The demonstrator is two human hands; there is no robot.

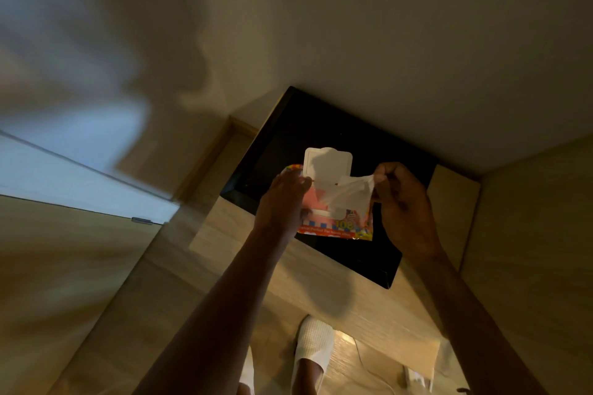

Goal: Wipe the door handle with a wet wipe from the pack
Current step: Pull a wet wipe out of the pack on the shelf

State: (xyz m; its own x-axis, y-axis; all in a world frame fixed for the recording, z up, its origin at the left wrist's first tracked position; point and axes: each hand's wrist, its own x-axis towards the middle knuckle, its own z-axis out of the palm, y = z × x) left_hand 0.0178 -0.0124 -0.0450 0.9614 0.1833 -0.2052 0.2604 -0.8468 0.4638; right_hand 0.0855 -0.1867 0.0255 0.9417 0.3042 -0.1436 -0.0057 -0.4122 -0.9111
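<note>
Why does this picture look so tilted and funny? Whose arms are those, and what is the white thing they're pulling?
The camera sits on a person's head and looks down, so you see their own two arms reaching out and, at the bottom, their foot in a white slipper. It looks tilted and blurry because the head is turned. The left hand steadies a colourful wet wipe pack with its white lid flipped open. The right hand pinches a wet wipe and draws it out of the pack. Under the pack is a shiny black surface set on a wooden counter.
</note>
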